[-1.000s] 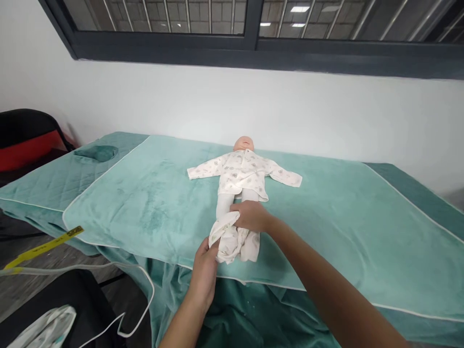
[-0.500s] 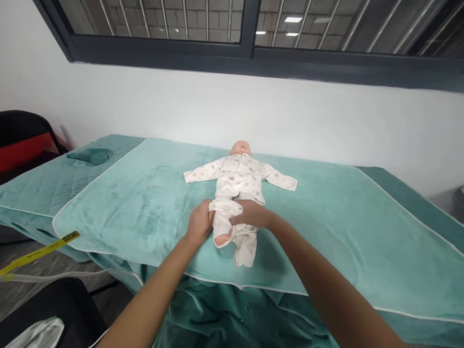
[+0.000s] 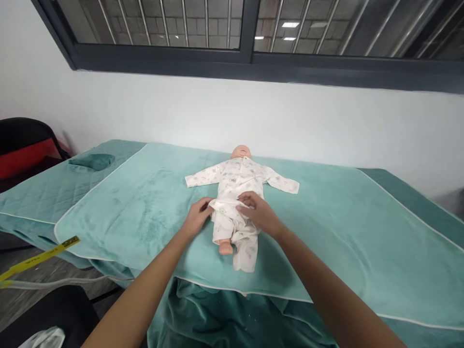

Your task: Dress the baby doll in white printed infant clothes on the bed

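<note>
On its back lies a baby doll [image 3: 240, 152] in a white printed top [image 3: 241, 175], arms spread out to both sides. White printed baby trousers [image 3: 232, 224] cover its legs, with the waistband up near the hem of the top. My left hand [image 3: 198, 212] pinches the waistband at its left end. At the right part of the waistband, my right hand [image 3: 255, 209] has thumb and fingers closed on the cloth. One bare foot [image 3: 225, 247] sticks out of the left trouser leg; the other leg's end hides its foot.
A green velvety cover [image 3: 326, 232] lies over the bed, which has a face hole [image 3: 92, 162] at the left end. Behind is a white wall under a barred window. Black chairs [image 3: 50, 314] and a yellow tape strip [image 3: 39, 258] are on the left.
The waistband has moved up the doll's legs towards the top. The foot on the left now shows further out of the trouser leg. My right hand has shifted up and right.
</note>
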The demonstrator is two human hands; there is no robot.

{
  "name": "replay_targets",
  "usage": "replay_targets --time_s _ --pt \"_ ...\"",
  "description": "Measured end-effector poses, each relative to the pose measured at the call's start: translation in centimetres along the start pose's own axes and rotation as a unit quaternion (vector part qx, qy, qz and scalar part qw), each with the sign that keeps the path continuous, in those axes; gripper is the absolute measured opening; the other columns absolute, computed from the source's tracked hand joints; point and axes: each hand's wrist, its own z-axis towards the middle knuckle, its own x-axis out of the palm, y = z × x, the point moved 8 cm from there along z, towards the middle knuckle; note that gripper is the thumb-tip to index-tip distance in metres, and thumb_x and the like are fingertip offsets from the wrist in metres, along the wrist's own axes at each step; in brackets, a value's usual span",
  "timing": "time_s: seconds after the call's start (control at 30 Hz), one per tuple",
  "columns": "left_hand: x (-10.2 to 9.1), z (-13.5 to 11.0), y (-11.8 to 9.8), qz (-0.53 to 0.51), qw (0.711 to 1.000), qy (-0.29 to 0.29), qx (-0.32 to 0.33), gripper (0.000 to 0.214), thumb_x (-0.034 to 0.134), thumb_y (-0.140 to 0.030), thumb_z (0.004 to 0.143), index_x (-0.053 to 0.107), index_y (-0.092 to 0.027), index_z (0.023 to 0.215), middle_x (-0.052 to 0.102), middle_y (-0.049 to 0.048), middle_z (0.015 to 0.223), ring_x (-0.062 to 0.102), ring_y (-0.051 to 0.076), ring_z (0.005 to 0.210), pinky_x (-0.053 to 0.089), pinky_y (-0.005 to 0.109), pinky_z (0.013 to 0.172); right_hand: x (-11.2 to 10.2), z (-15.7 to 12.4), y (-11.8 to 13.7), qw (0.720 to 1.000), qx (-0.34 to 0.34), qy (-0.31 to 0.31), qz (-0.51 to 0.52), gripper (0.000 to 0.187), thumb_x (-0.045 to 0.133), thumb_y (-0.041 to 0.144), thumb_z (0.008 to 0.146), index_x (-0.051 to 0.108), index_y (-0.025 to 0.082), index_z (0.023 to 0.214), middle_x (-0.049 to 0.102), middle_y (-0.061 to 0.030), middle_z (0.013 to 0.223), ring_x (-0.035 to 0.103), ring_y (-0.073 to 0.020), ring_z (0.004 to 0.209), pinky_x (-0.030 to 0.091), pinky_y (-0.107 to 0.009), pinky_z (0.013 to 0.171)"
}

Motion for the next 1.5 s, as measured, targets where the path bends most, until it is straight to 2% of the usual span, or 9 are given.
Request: replay_targets --time_s 0.17,0.37,0.57,0.77,0.9,1.03,1.17,1.33,1.5 --pt "-0.7 1.2 0.2 -0.122 0.989 -0.054 -0.062 0.031 0.058 -0.043 0.079 0.066 -0.017 0.095 0.07 0.009 0.094 0.063 0.022 0.086 0.048 0.034 0.079 -3.2 1.2 -0.2 0.988 -0.025 -0.151 -0.01 0.024 0.055 0.039 0.084 0.054 0.019 0.098 0.062 -0.0053 0.095 0.058 -0.0191 0.086 0.046 -0.032 0.079" --pt "3.4 4.2 -3.5 0.059 0.998 -0.006 0.001 0.035 0.076 -0.018 0.061 0.066 -0.019 0.094 0.06 0.0095 0.114 0.054 0.026 0.112 0.04 0.039 0.1 -1.1 2.9 1.1 0.921 -0.079 -0.098 -0.368 0.032 0.062 0.024 0.083 0.055 0.018 0.113 0.055 -0.0137 0.123 0.046 -0.0312 0.116 0.042 -0.041 0.091" --pt "7.2 3.8 -5.9 0.417 0.907 0.044 0.034 0.03 0.06 -0.017 0.08 0.056 -0.02 0.109 0.048 0.0161 0.129 0.048 0.034 0.118 0.044 0.047 0.09 -0.8 4.4 1.2 0.939 -0.018 -0.117 -0.322 0.014 0.055 0.013 0.083 0.06 0.019 0.095 0.059 -0.0158 0.113 0.05 -0.029 0.11 0.042 -0.038 0.089" --pt "1.3 3.9 -3.2 0.065 0.986 -0.146 -0.036 0.014 0.057 -0.03 0.083 0.052 -0.019 0.075 0.058 0.005 0.084 0.057 0.022 0.092 0.046 0.039 0.087 -7.8 2.7 -1.9 0.957 0.044 -0.24 -0.159 0.019 0.044 0.033 0.088 0.055 0.02 0.096 0.065 -0.0068 0.091 0.062 -0.0196 0.083 0.049 -0.032 0.075" --pt "-3.0 3.5 0.8 -0.061 0.964 -0.236 -0.104 0.014 0.044 -0.03 0.087 0.049 -0.018 0.082 0.056 0.0025 0.077 0.058 0.016 0.078 0.052 0.032 0.07 -13.8 -1.6 -7.4 0.93 0.13 -0.339 -0.048 0.027 0.036 0.042 0.086 0.051 0.02 0.087 0.063 -0.0046 0.077 0.061 -0.0164 0.064 0.05 -0.028 0.058" --pt "-4.6 2.1 2.8 -0.078 0.947 -0.286 -0.122 0.005 0.049 -0.022 0.079 0.045 -0.019 0.079 0.051 -0.0005 0.074 0.054 0.013 0.071 0.05 0.029 0.066 -16.1 -5.8 -11.4 0.91 0.185 -0.37 -0.024 0.024 0.05 0.046 0.076 0.05 0.022 0.074 0.057 -0.0017 0.061 0.054 -0.017 0.051 0.046 -0.031 0.05" --pt "-2.9 1.6 2.1 -0.062 0.967 -0.228 -0.101 0.01 0.06 -0.021 0.069 0.055 -0.019 0.077 0.055 -0.0014 0.074 0.051 0.012 0.07 0.044 0.025 0.067 -14.1 -6.0 -10.8 0.934 0.153 -0.323 -0.031 0.026 0.059 0.046 0.072 0.058 0.021 0.08 0.062 -0.001 0.067 0.057 -0.0174 0.059 0.046 -0.031 0.06" --pt "0.6 1.4 0.4 -0.069 0.991 -0.044 -0.104 0.016 0.071 -0.031 0.064 0.069 -0.017 0.072 0.062 0.0008 0.067 0.052 0.014 0.064 0.039 0.025 0.06 -6.6 -2.5 -6.6 0.992 0.03 -0.126 -0.013 0.023 0.06 0.043 0.077 0.062 0.021 0.085 0.066 -0.0018 0.081 0.061 -0.0181 0.078 0.047 -0.031 0.075" --pt "1.4 0.0 -0.8 -0.056 0.985 0.128 -0.106 0.023 0.071 -0.037 0.071 0.073 -0.018 0.082 0.062 0.0015 0.07 0.051 0.014 0.066 0.037 0.024 0.06 -2.6 -1.5 -3.2 0.996 -0.066 0.027 -0.044 0.016 0.062 0.036 0.08 0.058 0.021 0.081 0.059 -0.0008 0.082 0.053 -0.0155 0.075 0.045 -0.029 0.071"
